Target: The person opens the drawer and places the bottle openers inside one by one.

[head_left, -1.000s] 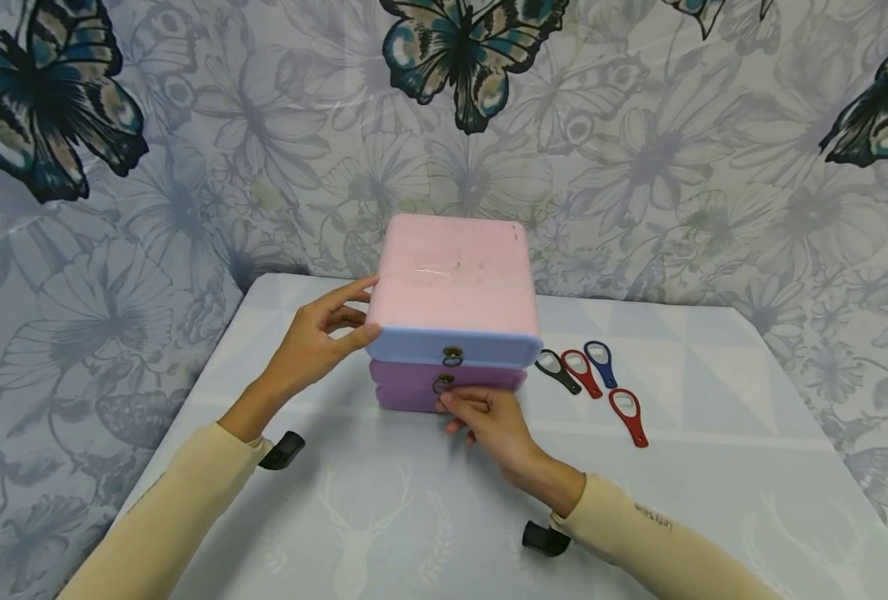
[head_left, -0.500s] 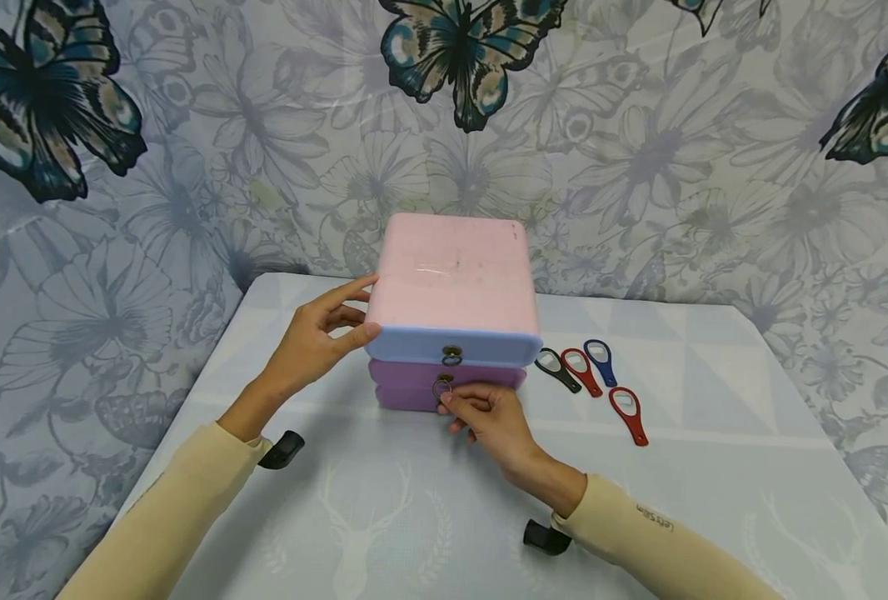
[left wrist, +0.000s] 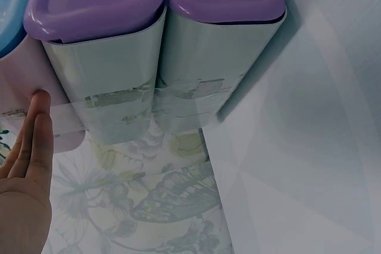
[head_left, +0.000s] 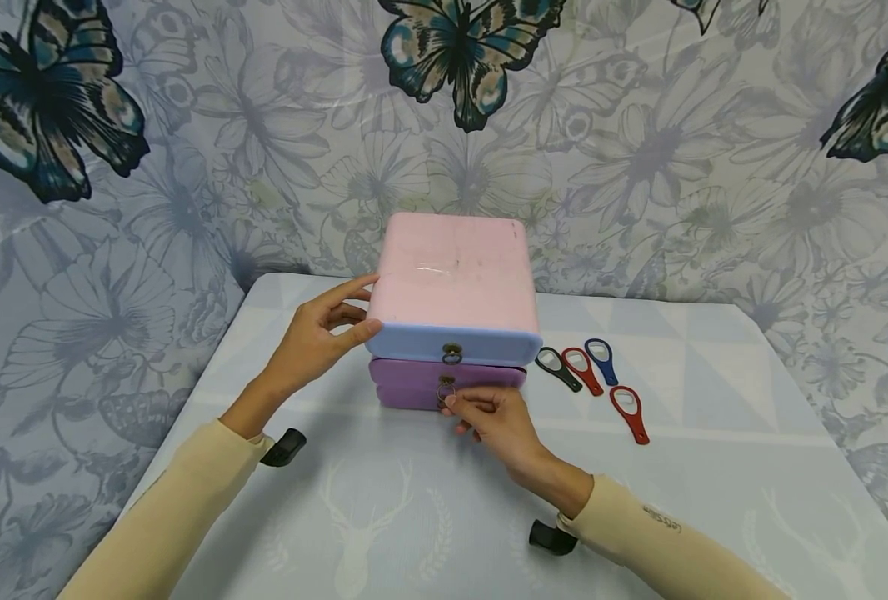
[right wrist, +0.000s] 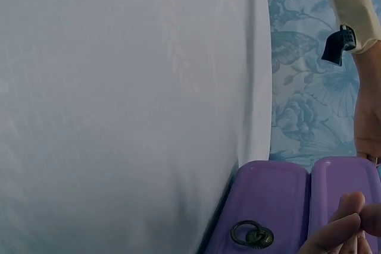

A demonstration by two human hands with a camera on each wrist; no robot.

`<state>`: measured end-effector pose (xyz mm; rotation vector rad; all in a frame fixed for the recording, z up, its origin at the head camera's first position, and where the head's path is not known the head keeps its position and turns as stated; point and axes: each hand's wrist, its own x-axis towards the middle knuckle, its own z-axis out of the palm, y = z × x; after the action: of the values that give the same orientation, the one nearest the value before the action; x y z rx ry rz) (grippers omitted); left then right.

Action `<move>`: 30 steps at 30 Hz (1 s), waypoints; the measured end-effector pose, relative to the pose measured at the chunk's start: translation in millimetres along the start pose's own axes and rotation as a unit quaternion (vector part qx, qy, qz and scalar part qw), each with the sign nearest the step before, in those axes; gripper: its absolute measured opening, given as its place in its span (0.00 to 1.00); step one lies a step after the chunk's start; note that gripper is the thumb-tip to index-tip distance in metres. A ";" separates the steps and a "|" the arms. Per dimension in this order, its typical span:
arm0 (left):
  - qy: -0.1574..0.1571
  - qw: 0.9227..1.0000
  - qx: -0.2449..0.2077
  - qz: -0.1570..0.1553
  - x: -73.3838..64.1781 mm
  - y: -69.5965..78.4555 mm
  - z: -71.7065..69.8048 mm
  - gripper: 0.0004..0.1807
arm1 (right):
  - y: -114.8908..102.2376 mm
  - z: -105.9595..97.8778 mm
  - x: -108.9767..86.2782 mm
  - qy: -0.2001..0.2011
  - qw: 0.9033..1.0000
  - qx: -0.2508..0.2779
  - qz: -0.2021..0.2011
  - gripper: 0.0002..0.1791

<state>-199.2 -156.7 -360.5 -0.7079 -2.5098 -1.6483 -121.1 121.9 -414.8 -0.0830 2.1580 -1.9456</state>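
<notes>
The left hand [head_left: 316, 337] rests straight fingers [left wrist: 41, 144] against the pink-topped plastic drawer stack [head_left: 455, 275] on the pale patterned table [head_left: 279, 533]; the right hand [head_left: 495, 423] pinches the dark metal ring pull [head_left: 446, 383] of the upper purple drawer [head_left: 406, 372].

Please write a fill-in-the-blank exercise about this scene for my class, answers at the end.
1. The case that the left hand touches is coloured ____.
2. The top drawer has a front coloured ____.
3. The right hand holds the ring of a drawer coloured ____.
4. On the table lie one black, one blue and ____ red magnifying glasses.
Missing words: pink; blue; purple; two.
</notes>
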 end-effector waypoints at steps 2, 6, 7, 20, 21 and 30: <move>0.000 1.000 0.001 -0.002 0.2 0.1 0.1 0.33 | 0.9 -0.3 -1.9 -0.004 1.000 -0.004 0.001 0.13; 0.001 1.000 0.001 -0.004 -0.2 0.2 0.4 0.34 | 3.9 -0.2 -6.4 -0.010 1.000 -0.019 0.005 0.13; 0.001 1.000 0.001 -0.004 -0.3 0.3 0.5 0.34 | 4.5 -0.2 -7.6 -0.010 1.000 -0.022 0.006 0.13; 0.004 1.000 0.007 -0.006 -1.1 0.3 0.3 0.34 | 7.8 0.9 -29.8 -0.053 0.997 -0.053 0.010 0.17; 0.004 1.000 0.006 -0.006 -1.1 0.4 0.5 0.34 | 8.9 1.0 -31.4 -0.054 0.997 -0.054 0.010 0.17; 0.001 1.000 -0.003 0.000 0.2 0.0 1.1 0.34 | 14.2 5.3 -44.9 -0.060 0.997 -0.042 0.018 0.18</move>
<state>-199.2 -155.7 -360.9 -0.7061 -2.5057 -1.6559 -74.8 127.3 -423.3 -0.1702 2.1480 -1.7824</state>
